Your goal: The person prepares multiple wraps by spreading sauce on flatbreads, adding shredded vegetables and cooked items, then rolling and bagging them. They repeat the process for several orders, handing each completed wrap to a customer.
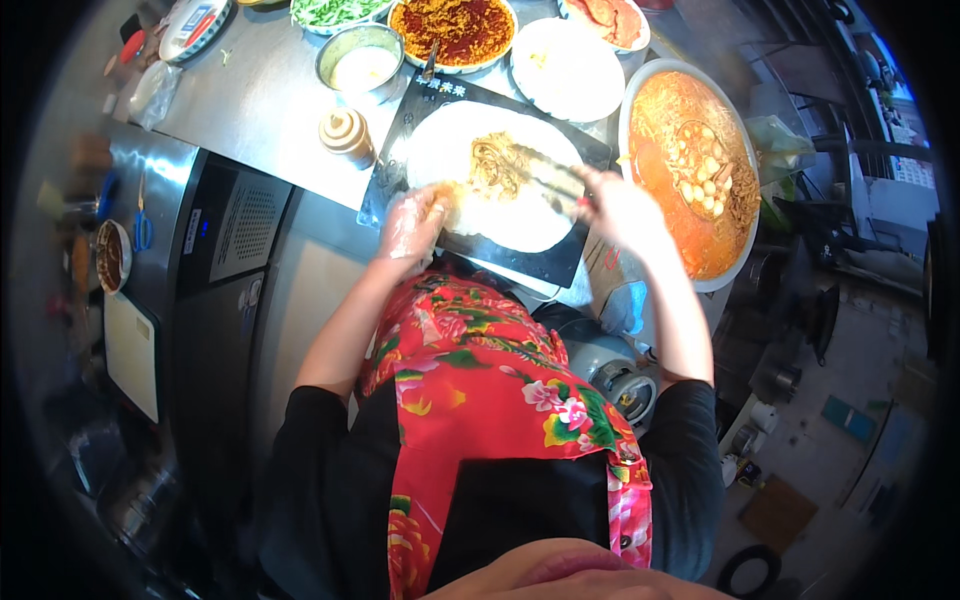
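My left hand (pixel 412 226), in a clear plastic glove, is closed around a yellow-brown piece of food (pixel 452 204) at the near left edge of a round white board or plate (pixel 530 225). Brown, saucy food (pixel 492 165) lies in the middle of it. My right hand (pixel 612 205) grips a long, narrow tool (pixel 545 174), whose length reaches left over the white surface toward the brown food. Motion blur hides its exact kind. Beneath the white round lies a black flat panel (pixel 398 170).
A squeeze bottle (pixel 346 135) of brown sauce stands left of the panel. Behind are a metal bowl (pixel 330 70), a bowl of red chili sauce (pixel 455 67) and a white plate (pixel 568 75). Right sits a large basin (pixel 628 120) of orange-red broth. A gas cylinder (pixel 600 370) stands below the counter.
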The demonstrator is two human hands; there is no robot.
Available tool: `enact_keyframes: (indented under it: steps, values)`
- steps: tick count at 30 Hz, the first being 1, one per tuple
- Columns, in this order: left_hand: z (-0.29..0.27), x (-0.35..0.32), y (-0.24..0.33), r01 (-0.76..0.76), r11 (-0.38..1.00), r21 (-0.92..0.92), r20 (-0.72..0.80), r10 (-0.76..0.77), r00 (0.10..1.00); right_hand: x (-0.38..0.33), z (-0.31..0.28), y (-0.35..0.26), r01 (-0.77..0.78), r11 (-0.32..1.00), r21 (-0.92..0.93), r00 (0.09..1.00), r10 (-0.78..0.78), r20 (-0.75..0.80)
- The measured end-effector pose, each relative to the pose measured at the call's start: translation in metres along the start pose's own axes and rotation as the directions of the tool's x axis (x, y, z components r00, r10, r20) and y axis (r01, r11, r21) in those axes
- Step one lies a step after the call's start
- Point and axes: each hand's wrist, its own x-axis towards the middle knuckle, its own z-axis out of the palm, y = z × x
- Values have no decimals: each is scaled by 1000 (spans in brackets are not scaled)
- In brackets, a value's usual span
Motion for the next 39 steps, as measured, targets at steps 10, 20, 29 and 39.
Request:
enact_keyframes:
  steps: [10, 20, 29, 39]
  values:
    - [51, 82, 44, -255, 830, 496, 232, 156, 960, 204, -31, 110, -336, 919, -205, 941, 337, -31]
    - [-27, -45, 25, 45, 999, 29, -75, -43, 996, 111, -27, 112, -104, 992, 68, 977, 114, -180]
    - [-9, -11, 31, 42, 998, -44, -199, -50, 979, 27, 44, 14, -159, 527, 835, 951, -146, 273]
    - [33, 54, 27, -232, 799, 554, 108, 208, 972, -1, 71, -23, 42, 913, 407, 992, 11, -126]
